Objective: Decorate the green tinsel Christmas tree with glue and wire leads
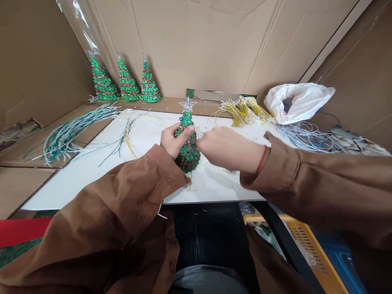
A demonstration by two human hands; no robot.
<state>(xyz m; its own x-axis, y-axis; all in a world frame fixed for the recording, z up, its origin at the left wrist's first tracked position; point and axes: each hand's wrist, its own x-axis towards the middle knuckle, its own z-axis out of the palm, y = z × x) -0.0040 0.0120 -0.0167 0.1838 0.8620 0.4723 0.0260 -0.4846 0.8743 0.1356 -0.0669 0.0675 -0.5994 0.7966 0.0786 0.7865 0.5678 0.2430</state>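
Note:
A small green sequined tree point(188, 149) with red trim and a clear star on top stands upright on the white board point(92, 171). My left hand point(173, 139) is wrapped round its left side, thumb across the front. My right hand point(228, 147) reaches in from the right, its closed fingers touching the tree's upper right side; what they pinch is hidden. Both arms wear brown sleeves, and a red cord circles my right wrist.
Three finished green trees point(127, 81) stand at the back left against cardboard walls. Green-white wires point(65, 136) lie left, yellow wires point(243, 110) back right, grey wire coils point(306, 136) and a white plastic bag point(297, 102) far right. A yellow crate point(306, 241) sits below the board.

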